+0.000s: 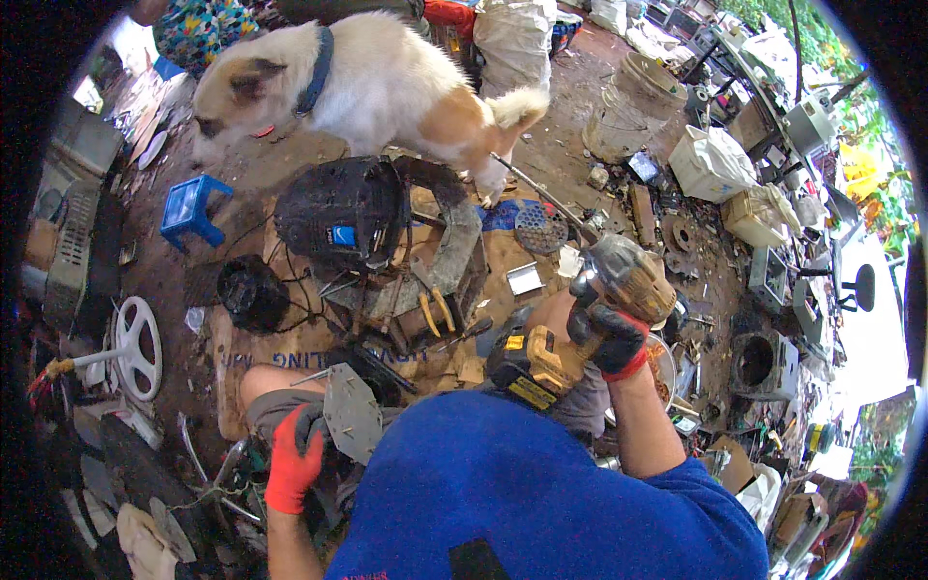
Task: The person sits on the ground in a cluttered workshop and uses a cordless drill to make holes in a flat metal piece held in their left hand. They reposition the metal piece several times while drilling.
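Observation:
My left hand (297, 462), in a red and dark grey glove, is closed on the edge of a flat grey metal plate (352, 416) with thin metal posts, beside my left knee. My right hand (619, 340), gloved alike, grips a yellow and black cordless drill (549, 360) over my right knee. From the drill's worn head, a long thin bit points forward and left. Ahead of my knees, a black plastic housing (338, 213) rests beside a heavy angular metal frame (462, 232). Yellow-handled pliers (435, 311) lie against that frame.
A white and tan dog (387, 82) with a dark collar stands just beyond the frame. At the left are a small blue stool (193, 211) and a white spoked wheel (138, 348). Scrap parts and a white bin (698, 166) crowd the right side. Cardboard (237, 362) covers the ground.

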The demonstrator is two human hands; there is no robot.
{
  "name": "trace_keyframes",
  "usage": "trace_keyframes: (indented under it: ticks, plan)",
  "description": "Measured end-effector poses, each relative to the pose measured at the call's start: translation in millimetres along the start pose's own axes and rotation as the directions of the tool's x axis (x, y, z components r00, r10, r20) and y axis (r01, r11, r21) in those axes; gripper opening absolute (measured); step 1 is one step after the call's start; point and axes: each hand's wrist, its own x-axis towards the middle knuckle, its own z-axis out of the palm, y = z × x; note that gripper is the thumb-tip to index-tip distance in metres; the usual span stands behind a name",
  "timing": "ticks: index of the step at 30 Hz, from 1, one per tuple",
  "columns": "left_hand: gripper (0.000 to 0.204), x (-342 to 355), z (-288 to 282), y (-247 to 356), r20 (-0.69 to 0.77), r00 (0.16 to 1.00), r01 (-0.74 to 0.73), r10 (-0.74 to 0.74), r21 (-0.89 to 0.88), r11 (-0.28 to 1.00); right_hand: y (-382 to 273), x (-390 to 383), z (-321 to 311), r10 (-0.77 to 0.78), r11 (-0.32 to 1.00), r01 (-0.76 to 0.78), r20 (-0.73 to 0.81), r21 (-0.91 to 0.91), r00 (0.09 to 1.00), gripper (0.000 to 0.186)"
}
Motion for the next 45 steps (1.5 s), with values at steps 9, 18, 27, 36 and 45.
trace_keyframes:
  ticks: [9, 18, 27, 36, 45]
  plan:
    - [0.045, 0, 2, -3, -0.012, 1.000, -0.010, 0.011, 0.028, 1.000, -2, -2, -16, 0.047, 0.999, -0.047, -0.008, 0.006, 0.999, 0.045]
    - [0.046, 0, -1, 7, 0.015, 0.999, 0.044, -0.044, -0.026, 0.999, 11, -16, -4, -0.014, 0.913, -0.043, -0.137, -0.405, 0.990, 0.041]
    - [0.045, 4, -5, 19, 0.012, 1.000, -0.012, 0.012, 0.003, 1.000, 27, -9, -34, -0.226, 0.226, 0.148, 0.096, -0.963, 0.969, 0.060]
    - [0.040, 2, -9, 30, -0.014, 0.999, -0.049, 0.049, -0.025, 0.998, 17, -11, 51, -0.190, 0.216, 0.316, 0.278, -0.924, 0.942, 0.057]
    - [0.042, 2, -7, 25, -0.013, 1.000, -0.014, 0.014, 0.001, 1.000, 6, 13, 101, -0.230, 0.043, 0.515, 0.493, -0.856, 0.839, 0.050]
